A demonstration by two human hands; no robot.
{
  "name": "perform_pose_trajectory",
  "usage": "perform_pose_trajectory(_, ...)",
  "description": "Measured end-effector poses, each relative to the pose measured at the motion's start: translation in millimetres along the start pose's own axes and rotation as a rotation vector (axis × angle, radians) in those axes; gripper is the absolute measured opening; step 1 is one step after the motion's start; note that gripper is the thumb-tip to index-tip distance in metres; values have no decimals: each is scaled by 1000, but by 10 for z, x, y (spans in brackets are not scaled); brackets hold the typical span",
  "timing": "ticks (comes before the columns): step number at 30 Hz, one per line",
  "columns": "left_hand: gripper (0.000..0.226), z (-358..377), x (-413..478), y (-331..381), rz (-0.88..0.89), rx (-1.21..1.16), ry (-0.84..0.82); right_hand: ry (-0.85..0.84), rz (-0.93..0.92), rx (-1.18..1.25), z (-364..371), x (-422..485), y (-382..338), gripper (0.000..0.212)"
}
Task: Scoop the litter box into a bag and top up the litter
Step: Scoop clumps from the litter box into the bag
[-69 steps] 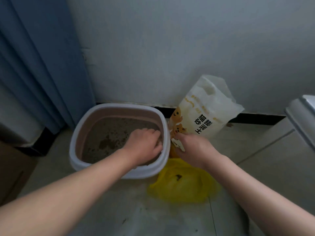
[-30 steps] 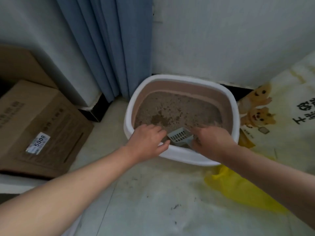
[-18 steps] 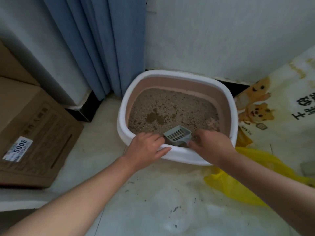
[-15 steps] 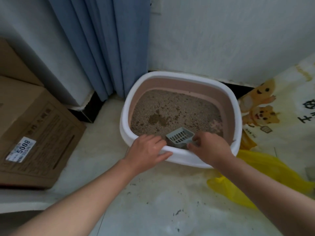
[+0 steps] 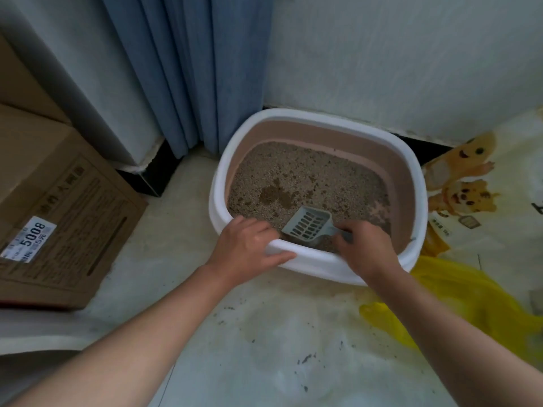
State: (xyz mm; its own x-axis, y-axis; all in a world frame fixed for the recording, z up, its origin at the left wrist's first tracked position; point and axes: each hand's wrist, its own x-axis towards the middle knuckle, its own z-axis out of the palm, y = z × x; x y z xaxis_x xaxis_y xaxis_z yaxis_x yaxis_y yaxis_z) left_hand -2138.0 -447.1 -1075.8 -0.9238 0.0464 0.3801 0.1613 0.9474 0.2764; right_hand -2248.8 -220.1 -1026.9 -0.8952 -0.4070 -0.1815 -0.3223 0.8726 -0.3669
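Change: my right hand [image 5: 364, 248] has left the litter sack [image 5: 476, 201] and now has its fingers curled tight round the handle of the grey slotted scoop [image 5: 308, 227]. Over the last second the scoop's pan has crept a little further from the near wall, toward the middle of the litter [image 5: 308, 174]. The pan looks empty, with its slots clear.

My left hand [image 5: 249, 248] has not shifted. Its fingers are hooked over the near rim of the litter box [image 5: 323, 117] and the thumb lies along the outside, steadying it.

Reading: scooping is only starting. The dark clump [image 5: 276, 196] sits just beyond the scoop's front edge, untouched. Nothing has gone into the yellow bag [image 5: 470, 298], which lies crumpled on the floor just right of the box, under my right forearm. The top-up comes later, and the sack, printed with cartoon animals, waits at the right edge, close to the box.

Surface: the pale tiled floor [image 5: 279, 333] is stained and has dark specks scattered in front of the box.

Room: the box sits in a corner against a white wall [image 5: 396, 54] with a black skirting. A blue curtain [image 5: 188, 69] hangs to the floor just behind its left side. A cardboard box [image 5: 64, 207] with a "5008" label [image 5: 29, 239] stands well to the left.
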Motion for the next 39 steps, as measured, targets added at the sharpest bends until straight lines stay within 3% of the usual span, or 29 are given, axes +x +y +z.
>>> perform_pose_trajectory(6, 61, -25, 9, -179, -57, 56, -4, 66, -33, -79, -131, 147, -57, 21)
perform_pose_trajectory(14, 61, 70, -34, -151, -56, 87, 94, 3, 47, -10, -14, 395, -215, 21)
perform_pose_trajectory(26, 60, 109, -26, -190, -12, 132, 110, 0, 114, -53, -114, 483, -182, 17)
perform_pose_trajectory(34, 61, 104, -18, -182, -9, 139, 130, -14, 20, 115, 146, 546, -211, 23)
perform_pose_trajectory(39, 59, 93, -28, -174, -15, 146, 122, -82, 81, 128, 332, 728, -324, 27)
